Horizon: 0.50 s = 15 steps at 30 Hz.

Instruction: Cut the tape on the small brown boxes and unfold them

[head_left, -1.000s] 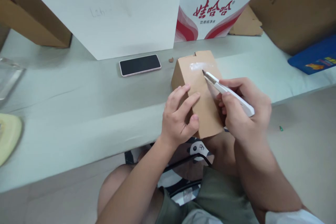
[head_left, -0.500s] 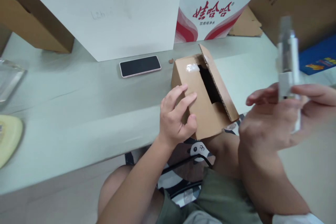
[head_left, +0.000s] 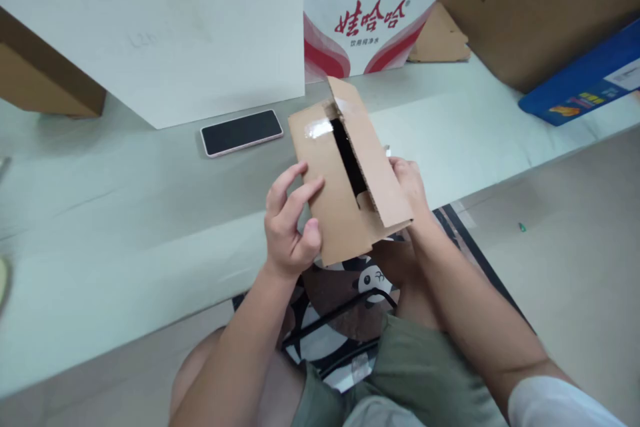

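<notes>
A small brown cardboard box [head_left: 343, 220] sits tilted at the table's front edge, partly over my lap. One top flap [head_left: 373, 153] stands raised beside a dark slot, and the inside cannot be made out. Clear tape [head_left: 319, 129] shines on the other flap. My left hand [head_left: 295, 217] grips the box's left side, with bent fingers and thumb pressed on its top. Behind the raised flap, my right hand [head_left: 411, 183] is closed at the box's right side, its fingers mostly hidden. A tiny pale tip [head_left: 388, 151] shows just above it; what it belongs to is hidden.
A phone [head_left: 243, 133] lies face up left of the box. Behind stand a large white box [head_left: 200, 40] and a red-and-white carton [head_left: 370, 33]. A blue box [head_left: 580, 80] leans at the right, near a big brown carton [head_left: 540, 13].
My right hand has come left from beside another person's hand, where a slim white-and-clear item was held, to behind the flap. The other hand has left view. My left hand stays on the box.
</notes>
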Motion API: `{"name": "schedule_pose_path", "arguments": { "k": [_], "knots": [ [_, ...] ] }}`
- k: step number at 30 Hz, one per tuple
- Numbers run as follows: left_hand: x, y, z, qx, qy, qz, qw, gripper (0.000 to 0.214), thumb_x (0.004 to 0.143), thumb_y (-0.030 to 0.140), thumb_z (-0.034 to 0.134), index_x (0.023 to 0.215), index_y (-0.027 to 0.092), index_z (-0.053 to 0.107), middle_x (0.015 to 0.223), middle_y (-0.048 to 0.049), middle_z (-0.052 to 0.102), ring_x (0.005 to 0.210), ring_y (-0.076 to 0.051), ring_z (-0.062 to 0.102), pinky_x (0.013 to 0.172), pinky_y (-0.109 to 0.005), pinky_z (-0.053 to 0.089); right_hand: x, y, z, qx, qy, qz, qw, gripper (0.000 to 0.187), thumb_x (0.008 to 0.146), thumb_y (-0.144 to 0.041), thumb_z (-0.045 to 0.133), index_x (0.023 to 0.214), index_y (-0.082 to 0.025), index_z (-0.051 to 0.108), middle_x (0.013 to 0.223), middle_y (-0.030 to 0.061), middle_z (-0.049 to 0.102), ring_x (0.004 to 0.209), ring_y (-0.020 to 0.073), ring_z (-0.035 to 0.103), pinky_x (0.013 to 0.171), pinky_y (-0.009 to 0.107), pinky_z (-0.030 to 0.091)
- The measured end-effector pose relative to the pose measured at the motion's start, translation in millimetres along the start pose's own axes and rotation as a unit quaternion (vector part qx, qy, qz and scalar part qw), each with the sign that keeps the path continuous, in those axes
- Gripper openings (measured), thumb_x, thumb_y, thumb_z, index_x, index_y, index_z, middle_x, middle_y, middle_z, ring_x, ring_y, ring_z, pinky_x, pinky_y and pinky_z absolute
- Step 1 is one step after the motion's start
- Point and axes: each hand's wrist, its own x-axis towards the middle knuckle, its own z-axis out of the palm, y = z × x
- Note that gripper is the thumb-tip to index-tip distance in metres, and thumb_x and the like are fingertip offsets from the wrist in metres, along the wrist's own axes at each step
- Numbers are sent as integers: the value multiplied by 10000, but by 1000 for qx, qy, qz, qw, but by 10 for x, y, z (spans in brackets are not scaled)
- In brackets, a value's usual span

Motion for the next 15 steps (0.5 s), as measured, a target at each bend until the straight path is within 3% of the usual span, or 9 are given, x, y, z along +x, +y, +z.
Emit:
{"name": "schedule_pose_path", "arguments": {
  "k": [5,9,13,15],
  "knots": [
    [9,-140,-78,-33,-15,-20,999,476,1043,530,432,1433,336,626,1530,-82,562,1401,-308,574,1169,-498,499,6,-64,-51,18,27,71,997,493,986,-543,343,1084,-233,714,1080,116,638,1151,290,601,1106,523,469],
    [-33,-301,-102,-77,3,-94,993,453,1025,543,496,1397,346,665,1544,-64,580,1453,-313,543,1209,-509,471,-16,-87,-69,39,8,62,997,478,980,-532,323,1027,-232,693,1085,111,664,1084,263,622,1056,494,480],
    [-80,-474,-156,-204,13,-209,956,547,1051,626,302,1317,368,704,1480,-30,664,1376,-292,632,1087,-472,584,-58,-135,-46,99,-25,76,992,492,970,-618,334,1019,-247,654,1069,83,728,1027,240,651,971,455,502],
    [-85,-532,-204,-247,33,-243,937,589,1045,657,284,1324,344,698,1431,-23,700,1324,-284,668,1032,-447,613,-75,-149,-29,125,-20,88,988,498,958,-658,360,1081,-259,632,1038,71,747,978,232,667,930,448,516]
  ]
}}
